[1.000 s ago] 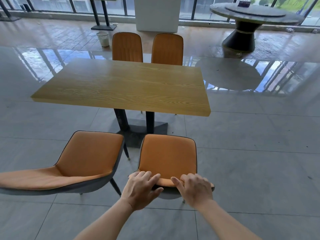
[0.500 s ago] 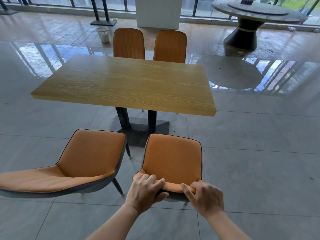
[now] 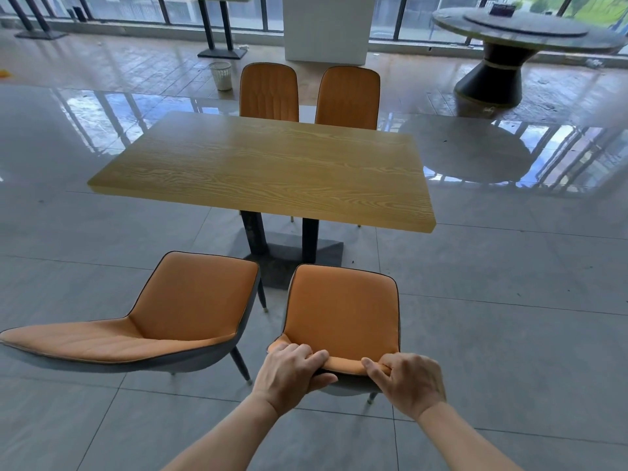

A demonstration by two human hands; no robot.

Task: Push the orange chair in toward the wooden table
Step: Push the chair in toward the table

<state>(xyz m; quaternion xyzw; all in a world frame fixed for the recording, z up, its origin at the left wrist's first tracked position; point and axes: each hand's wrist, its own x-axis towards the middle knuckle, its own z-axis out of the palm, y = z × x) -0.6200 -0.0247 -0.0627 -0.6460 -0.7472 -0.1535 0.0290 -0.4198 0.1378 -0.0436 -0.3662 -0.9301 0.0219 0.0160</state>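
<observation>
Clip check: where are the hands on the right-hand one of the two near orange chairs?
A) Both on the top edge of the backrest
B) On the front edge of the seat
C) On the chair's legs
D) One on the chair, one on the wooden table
A: the left hand and the right hand both curl over the top edge of the orange chair backrest, and neither touches the wooden table.

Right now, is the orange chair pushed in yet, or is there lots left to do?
Done: the left hand and right hand grip the orange padded chair by the top edge of its backrest. In hand: the push toward the rectangular wooden table. Left: nearly all of it, since the seat is not yet under the tabletop and the dark table base shows between them.
</observation>
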